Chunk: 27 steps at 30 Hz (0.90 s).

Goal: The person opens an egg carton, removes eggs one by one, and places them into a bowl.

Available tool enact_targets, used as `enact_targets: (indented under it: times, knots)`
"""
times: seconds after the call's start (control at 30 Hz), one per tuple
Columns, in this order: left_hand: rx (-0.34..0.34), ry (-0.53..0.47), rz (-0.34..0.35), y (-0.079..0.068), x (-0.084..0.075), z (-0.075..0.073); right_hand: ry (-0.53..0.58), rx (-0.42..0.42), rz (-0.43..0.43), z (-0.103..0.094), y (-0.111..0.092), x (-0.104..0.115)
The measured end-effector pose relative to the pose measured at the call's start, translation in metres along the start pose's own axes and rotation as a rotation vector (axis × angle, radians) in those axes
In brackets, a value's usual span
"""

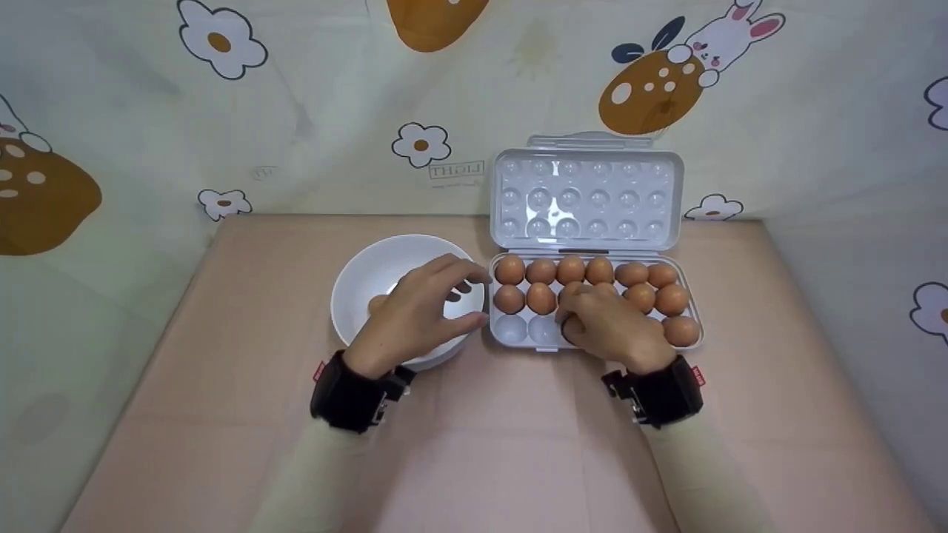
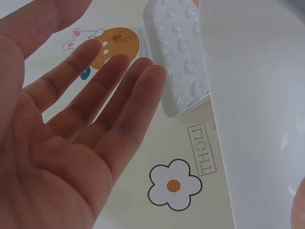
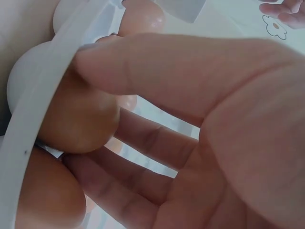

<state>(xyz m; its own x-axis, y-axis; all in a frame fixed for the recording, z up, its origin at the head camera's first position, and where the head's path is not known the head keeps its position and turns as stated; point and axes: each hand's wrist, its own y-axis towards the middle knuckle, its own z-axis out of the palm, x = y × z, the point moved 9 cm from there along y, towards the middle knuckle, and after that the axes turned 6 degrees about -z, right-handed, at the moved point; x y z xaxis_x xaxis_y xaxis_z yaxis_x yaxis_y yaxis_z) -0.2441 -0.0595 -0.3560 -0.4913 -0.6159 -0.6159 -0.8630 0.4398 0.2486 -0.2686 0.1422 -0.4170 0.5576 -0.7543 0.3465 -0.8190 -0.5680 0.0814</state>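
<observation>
Pale backdrop [image 1: 318, 148], rear + both sides, w/ bunny print [image 1: 717, 46] & flower prints [image 1: 437, 143]; pinkish-tan tbl [image 1: 244, 318].

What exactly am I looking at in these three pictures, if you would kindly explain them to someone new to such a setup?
There is no machine here, only a person's two bare hands, with black bands around the wrists. The widest picture comes from a head-worn camera looking forward and down. The other two come from a camera on each wrist: one shows the left palm, the other the right hand's grip.

On the table stands a white bowl with at least one egg in it. Beside it is an open egg box, largely filled with brown eggs.

The left hand is over the bowl, holding nothing. The right hand has its fingers around a brown egg in the box's front row.
</observation>
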Motion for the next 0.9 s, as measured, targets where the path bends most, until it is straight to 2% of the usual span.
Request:
enact_targets:
  times: [0.33,0.67,0.9]
  knots:
    - [-0.013,-0.037,0.014,-0.002,0.004,0.007,0.012,0.048,0.116,0.003,0.0,-0.008]
    - [-0.005,-0.037,0.001,0.0,0.005,0.009,0.022,-0.011,0.057,-0.004,0.002,-0.008]
    - [-0.014,-0.051,0.002,0.001,0.006,0.009,0.137,-0.08,-0.031,-0.019,0.0,0.002]
